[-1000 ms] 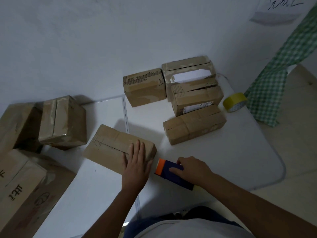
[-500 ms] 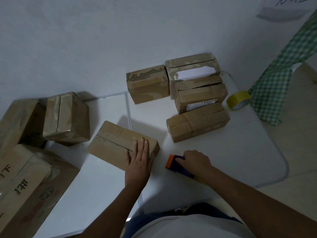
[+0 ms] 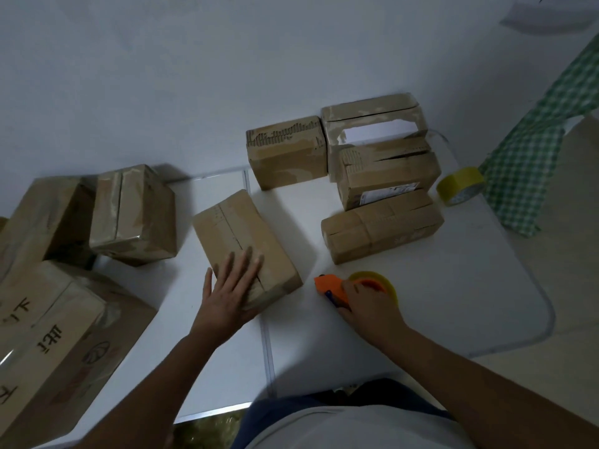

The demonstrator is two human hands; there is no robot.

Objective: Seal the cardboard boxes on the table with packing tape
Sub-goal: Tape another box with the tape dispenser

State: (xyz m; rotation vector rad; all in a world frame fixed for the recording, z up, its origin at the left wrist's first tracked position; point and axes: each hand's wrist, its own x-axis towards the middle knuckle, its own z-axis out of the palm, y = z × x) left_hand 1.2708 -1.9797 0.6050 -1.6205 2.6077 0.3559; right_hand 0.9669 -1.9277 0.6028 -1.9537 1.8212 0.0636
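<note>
Now left hand (image 3: pixel 231 288) flat on oblong cardboard box (image 3: pixel 244 246); right hand (image 3: pixel 366 304) grasping orange tape dispenser (image 3: pixel 334 284).

Boxes (image 3: pixel 246 244) are all plain brown cardboard on a white surface (image 3: pixel 453 303). Tape dispenser (image 3: pixel 334 283) is bright orange with a yellowish roll, plus another yellow tape roll (image 3: pixel 459 186) by the far right edge. Cloth (image 3: pixel 531 150) next to it is green-and-white checked.

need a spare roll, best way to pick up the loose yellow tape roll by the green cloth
Take the yellow tape roll across its outer band from above. It stands on edge, tilted, its open core facing the camera, so a thumb through the core with fingers over the band also works.
</note>
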